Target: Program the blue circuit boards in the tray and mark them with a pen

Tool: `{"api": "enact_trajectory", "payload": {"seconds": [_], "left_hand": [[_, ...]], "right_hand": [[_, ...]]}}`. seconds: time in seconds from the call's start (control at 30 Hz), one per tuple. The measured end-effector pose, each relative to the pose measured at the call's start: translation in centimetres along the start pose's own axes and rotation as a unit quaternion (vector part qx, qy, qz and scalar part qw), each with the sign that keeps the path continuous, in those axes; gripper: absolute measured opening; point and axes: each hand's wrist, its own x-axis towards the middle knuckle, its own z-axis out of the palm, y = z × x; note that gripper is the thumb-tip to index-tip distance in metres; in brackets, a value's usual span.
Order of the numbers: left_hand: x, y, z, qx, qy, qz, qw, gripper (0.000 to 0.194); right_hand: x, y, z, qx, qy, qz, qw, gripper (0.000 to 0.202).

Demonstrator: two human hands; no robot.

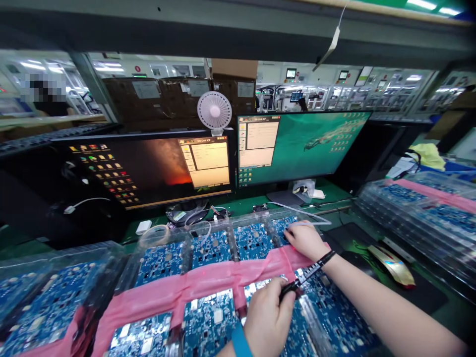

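Note:
My left hand, with a blue band at its wrist, is closed around a slim black pen-like marker with white lettering. The marker points up and right, and its far end meets my right wrist. My right hand reaches to the far right of a clear plastic tray. Its fingers are curled together at a blue circuit board; what they pinch is hidden. Several blue circuit boards lie in the tray's compartments. Pink film runs across the tray between the two rows.
Two monitors stand behind the tray, with a small white fan above them. More board trays lie to the left and right. A gold mouse rests on a black pad. Cables and a plastic bag lie below the screens.

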Motion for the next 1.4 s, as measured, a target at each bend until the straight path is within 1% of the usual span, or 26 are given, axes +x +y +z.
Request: {"api": "enact_trajectory", "payload": {"seconds": [0.1, 0.27, 0.43, 0.6, 0.77, 0.87, 0.93, 1.0, 1.1, 1.17, 1.23, 1.33, 1.4], "left_hand": [[0.0, 0.0, 0.0, 0.005, -0.006, 0.000, 1.000, 0.023], [0.1, -0.1, 0.1, 0.006, -0.013, 0.002, 1.000, 0.023], [0.2, -0.2, 0.1, 0.006, -0.024, 0.003, 1.000, 0.021], [0.2, -0.1, 0.1, 0.004, -0.026, -0.003, 1.000, 0.021], [0.3, -0.1, 0.1, 0.001, -0.029, -0.003, 1.000, 0.023], [0.4, -0.1, 0.1, -0.004, -0.027, -0.007, 1.000, 0.024], [0.4, -0.2, 0.1, -0.008, -0.021, -0.007, 1.000, 0.024], [0.4, -0.2, 0.1, -0.012, -0.010, -0.009, 1.000, 0.023], [0.5, -0.1, 0.1, -0.029, 0.011, -0.013, 0.999, 0.023], [0.6, -0.1, 0.1, -0.045, 0.021, -0.013, 0.999, 0.022], [0.7, -0.1, 0.1, -0.058, 0.025, -0.013, 0.998, 0.022], [0.8, -0.3, 0.2, -0.059, 0.027, -0.015, 0.998, 0.022], [0.8, -0.4, 0.2, -0.053, 0.026, -0.017, 0.998, 0.022]], "right_hand": [[0.1, 0.0, 0.0, -0.005, -0.001, 0.007, 1.000, 0.036], [0.1, -0.1, 0.1, -0.012, -0.001, 0.029, 1.000, 0.029], [0.3, -0.3, 0.2, -0.017, -0.008, 0.039, 0.999, 0.030], [0.4, -0.1, 0.4, -0.009, -0.015, 0.045, 0.999, 0.031], [0.5, 0.3, 0.7, 0.013, -0.008, 0.058, 0.998, 0.032], [0.8, 0.7, 0.9, 0.037, 0.002, 0.079, 0.996, 0.035], [1.1, 1.2, 0.7, 0.061, 0.006, 0.094, 0.994, 0.036], [0.9, 1.7, -0.1, 0.090, 0.012, 0.096, 0.991, 0.034], [-0.7, 2.4, -2.2, 0.137, 0.023, 0.079, 0.987, 0.026], [-3.2, 2.5, -3.7, 0.167, 0.020, 0.069, 0.983, 0.024], [-6.3, 2.3, -4.5, 0.197, 0.011, 0.058, 0.979, 0.023], [-10.8, 1.8, -4.1, 0.249, 0.004, 0.047, 0.967, 0.018], [-12.8, 1.6, -3.4, 0.267, -0.006, 0.052, 0.962, 0.016]]}}
